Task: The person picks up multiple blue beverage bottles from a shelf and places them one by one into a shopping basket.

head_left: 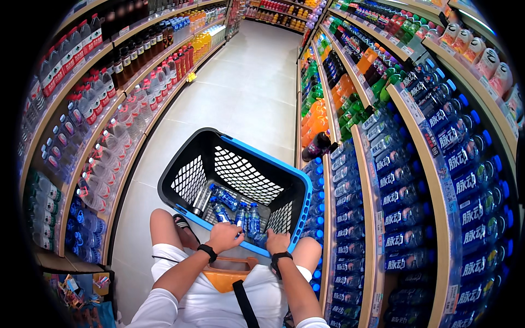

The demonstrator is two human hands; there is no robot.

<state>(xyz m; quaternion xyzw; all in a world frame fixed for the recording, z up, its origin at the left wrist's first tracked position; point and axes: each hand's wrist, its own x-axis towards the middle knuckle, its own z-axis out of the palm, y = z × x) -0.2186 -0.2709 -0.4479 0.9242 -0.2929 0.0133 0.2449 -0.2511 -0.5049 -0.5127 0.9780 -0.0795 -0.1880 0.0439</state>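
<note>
A black shopping basket (pixel 178 158) with a blue rim stands on the floor between my knees. Several blue drink bottles (pixel 254 217) lie or lean inside it, beside a silver cylinder (pixel 202 200) at its left. Over the near rim reaches my left hand (pixel 225 236), its fingers closed at something small and dark that I cannot make out. My right hand (pixel 278 242) is in the near right corner, fingers closed around the end of a blue drink bottle (pixel 260 239). The basket's rim and my hands hide part of that bottle.
Shelves of blue bottles (pixel 402 208) rise close on my right. On the left, a shelf of clear water bottles (pixel 104 164) lines the aisle. Pale floor tiles (pixel 246 76) run ahead to a far shelf. A tan stool (pixel 221 280) shows between my legs.
</note>
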